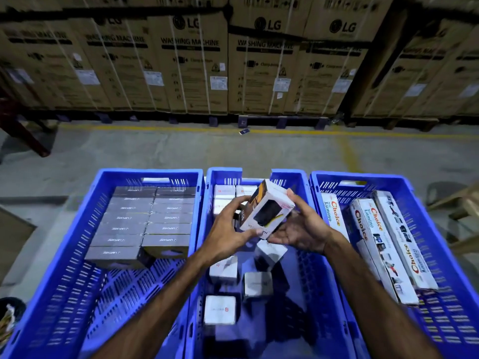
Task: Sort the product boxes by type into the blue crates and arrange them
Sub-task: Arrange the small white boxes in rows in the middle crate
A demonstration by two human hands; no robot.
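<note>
Head view: three blue crates are seen side by side on the floor. The left crate is judged largely done: dark grey boxes are packed in two neat columns against its far end, the near half left bare. The right crate holds long white boxes laid lengthwise, roughly parallel. The middle crate is judged the unfinished part: a few small white boxes are set in order at the far wall, while several loose white boxes lie scattered and tilted on the crate floor. A white box printed with a black item and yellow accents is held tilted above the middle crate. It is gripped by the left hand, fingers curled over its near and left edges, and by the right hand, palm up beneath, thumb on the top right edge. Its print is too blurred to read; it looks light and rigid. Placement not yet done.
</note>
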